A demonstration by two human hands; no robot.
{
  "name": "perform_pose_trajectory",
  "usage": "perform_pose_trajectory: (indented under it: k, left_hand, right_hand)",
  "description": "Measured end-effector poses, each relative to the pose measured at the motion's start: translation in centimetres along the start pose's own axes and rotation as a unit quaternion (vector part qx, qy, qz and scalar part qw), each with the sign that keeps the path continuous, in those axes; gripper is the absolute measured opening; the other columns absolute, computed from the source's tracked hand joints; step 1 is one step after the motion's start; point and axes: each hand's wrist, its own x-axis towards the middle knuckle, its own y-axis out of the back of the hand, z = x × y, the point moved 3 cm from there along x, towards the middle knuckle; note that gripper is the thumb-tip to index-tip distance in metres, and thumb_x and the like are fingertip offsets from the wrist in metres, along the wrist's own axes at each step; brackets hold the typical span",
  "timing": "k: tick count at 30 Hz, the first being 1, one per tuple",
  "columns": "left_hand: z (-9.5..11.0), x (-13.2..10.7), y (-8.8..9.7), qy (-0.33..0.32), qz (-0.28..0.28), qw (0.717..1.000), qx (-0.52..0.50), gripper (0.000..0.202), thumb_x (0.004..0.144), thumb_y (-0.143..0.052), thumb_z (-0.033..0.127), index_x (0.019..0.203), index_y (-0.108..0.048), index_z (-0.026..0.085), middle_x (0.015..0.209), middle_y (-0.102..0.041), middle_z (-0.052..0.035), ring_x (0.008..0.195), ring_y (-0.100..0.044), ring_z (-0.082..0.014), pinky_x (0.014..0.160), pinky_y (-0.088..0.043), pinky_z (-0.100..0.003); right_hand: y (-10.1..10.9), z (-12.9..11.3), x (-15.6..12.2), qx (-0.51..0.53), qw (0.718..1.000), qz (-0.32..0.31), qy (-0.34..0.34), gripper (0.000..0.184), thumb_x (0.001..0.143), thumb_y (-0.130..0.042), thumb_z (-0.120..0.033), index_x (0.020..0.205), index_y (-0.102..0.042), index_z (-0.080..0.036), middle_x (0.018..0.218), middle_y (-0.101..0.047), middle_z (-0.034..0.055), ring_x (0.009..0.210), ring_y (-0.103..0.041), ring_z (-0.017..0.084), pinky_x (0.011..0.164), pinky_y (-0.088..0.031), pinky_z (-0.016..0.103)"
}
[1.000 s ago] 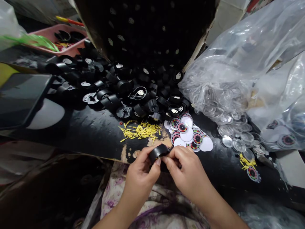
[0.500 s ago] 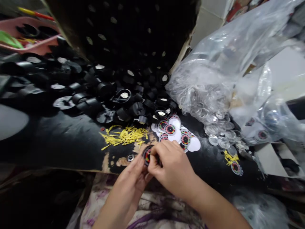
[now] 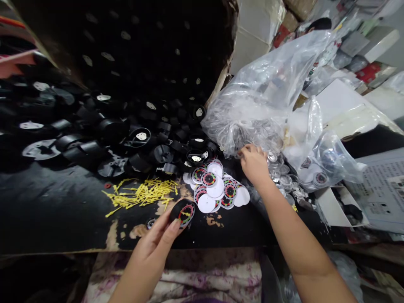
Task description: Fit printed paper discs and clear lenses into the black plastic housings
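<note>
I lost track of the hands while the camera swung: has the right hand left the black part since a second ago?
Yes. The right hand has gone right, past the printed discs, to the clear bag.

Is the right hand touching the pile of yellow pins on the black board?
No, the right hand reaches into the clear discs at the plastic bag's mouth, well apart from the yellow pins.
</note>
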Motion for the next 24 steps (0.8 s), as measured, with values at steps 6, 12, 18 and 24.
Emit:
perform_pose_trajectory:
  k: [6,12,18,24]
  left_hand:
    - [0.0,0.1,-0.3,0.060,0.013,0.991,-0.117,0.044,0.072,-0.077,0.045,0.113,-0.072,0.030,0.133,-0.064,-0.0015,0.128,-0.053,-0.0316,0.104,-0.049,-0.041]
    - [1.8,-0.2,-2.7,0.136,-0.085,0.956,-0.245,0.033,0.085,-0.065,0.044,0.108,-0.072,0.021,0.115,-0.073,-0.0085,0.107,-0.068,-0.0238,0.094,-0.056,-0.037]
    - [1.4,-0.5,-2.1,0.048,-0.083,0.986,-0.135,0.038,0.082,-0.070,0.039,0.119,-0.067,0.027,0.137,-0.061,-0.0042,0.127,-0.054,-0.0257,0.102,-0.049,-0.037]
    - [1.4,-1.6,-2.4,-0.033,-0.137,0.990,-0.007,0.041,0.087,-0.064,0.036,0.127,-0.062,0.029,0.137,-0.060,-0.0028,0.131,-0.051,-0.0228,0.109,-0.041,-0.032]
  right_hand:
    - [1.7,-0.7,-2.3,0.122,0.992,0.030,0.026,0.025,0.090,-0.051,-0.017,0.107,-0.070,-0.019,0.117,-0.064,0.0091,0.110,-0.056,0.024,0.098,-0.043,0.039]
    - [2.7,-9.3,-9.0,0.470,0.871,-0.141,0.031,0.031,0.093,-0.054,-0.023,0.122,-0.065,-0.024,0.099,-0.066,0.0037,0.077,-0.062,0.013,0.074,-0.053,0.028]
    - [3.1,-12.7,-11.0,0.413,0.897,-0.126,0.091,0.031,0.095,-0.052,-0.022,0.123,-0.064,-0.025,0.116,-0.054,0.0080,0.098,-0.059,0.016,0.087,-0.050,0.032]
    - [3.2,-13.1,-10.1,0.351,0.931,-0.075,0.063,0.040,0.103,-0.030,-0.032,0.073,-0.053,-0.018,0.071,-0.054,0.0018,0.071,-0.051,0.016,0.067,-0.038,0.030]
